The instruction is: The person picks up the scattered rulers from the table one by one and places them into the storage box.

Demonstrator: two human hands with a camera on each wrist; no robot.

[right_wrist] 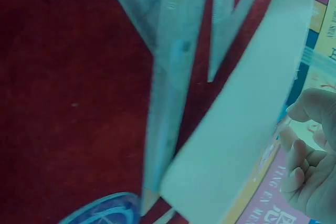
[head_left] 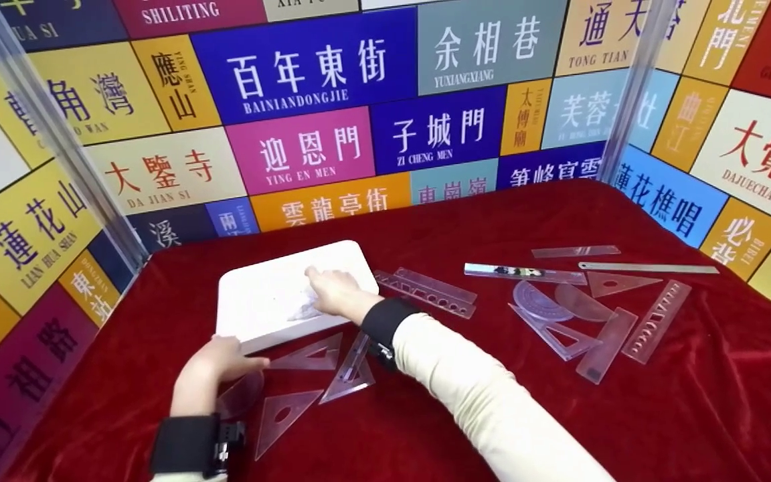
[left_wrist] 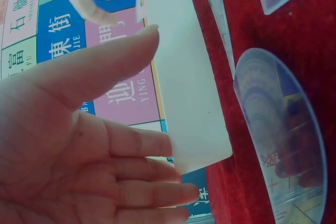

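Observation:
A shallow white box [head_left: 265,288] with rounded corners lies on the red cloth. My left hand [head_left: 210,365] is at its near left corner, fingers straight and thumb spread; the fingertips [left_wrist: 157,144] look close to or touching its side. Over the box's right part, my right hand [head_left: 337,292] points downward with bent fingers [right_wrist: 296,153]. A pale, partly see-through piece [head_left: 302,309] shows beside that hand; whether the fingers pinch it I cannot tell. Near my left hand lie a clear protractor [head_left: 243,395] and clear set squares [head_left: 288,415].
To the box's right lie clear rulers and stencils [head_left: 436,291]. Farther right are a patterned ruler [head_left: 526,272], a metal ruler [head_left: 653,268], a protractor [head_left: 539,301], a set square [head_left: 559,338] and a stencil ruler [head_left: 656,321]. Colourful sign-printed walls [head_left: 305,73] stand behind.

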